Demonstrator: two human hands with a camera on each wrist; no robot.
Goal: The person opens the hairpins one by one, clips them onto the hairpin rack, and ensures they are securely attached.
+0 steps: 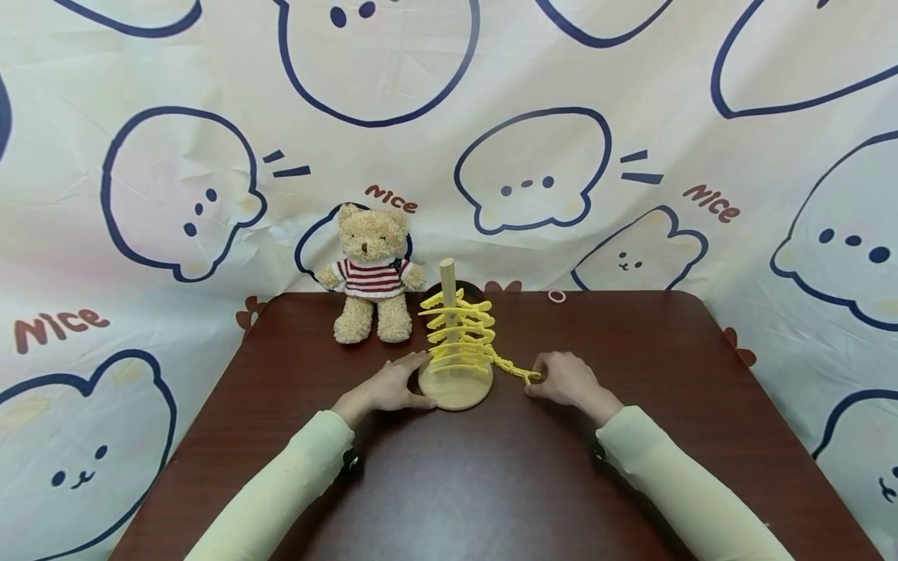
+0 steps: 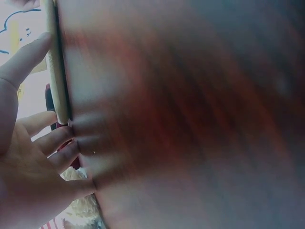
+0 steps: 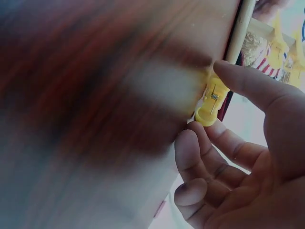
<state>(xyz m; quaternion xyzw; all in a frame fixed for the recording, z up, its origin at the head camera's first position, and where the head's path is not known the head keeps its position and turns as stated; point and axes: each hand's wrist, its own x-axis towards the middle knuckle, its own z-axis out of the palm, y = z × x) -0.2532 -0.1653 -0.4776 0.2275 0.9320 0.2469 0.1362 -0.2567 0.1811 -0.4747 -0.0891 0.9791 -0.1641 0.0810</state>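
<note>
A pale wooden stand has a round base [image 1: 456,393] and an upright pole [image 1: 447,273]. Several yellow clothes pegs [image 1: 461,333] stick out to both sides, one above another along the pole. My left hand [image 1: 390,385] holds the base's left edge; its thumb [image 2: 31,57] lies on the rim and its fingers spread round the side. To the right of the stand, my right hand [image 1: 567,379] pinches the end of a yellow clothes peg [image 3: 211,102] between thumb and fingers, close over the table. A small metal spring shows on that peg in the right wrist view.
A teddy bear [image 1: 372,273] in a red-and-white striped top sits at the table's back, left of the stand. Behind the pole is a dark round object [image 1: 471,291], partly hidden. A small pink-rimmed ring [image 1: 556,296] lies by the back edge of the brown table [image 1: 456,483].
</note>
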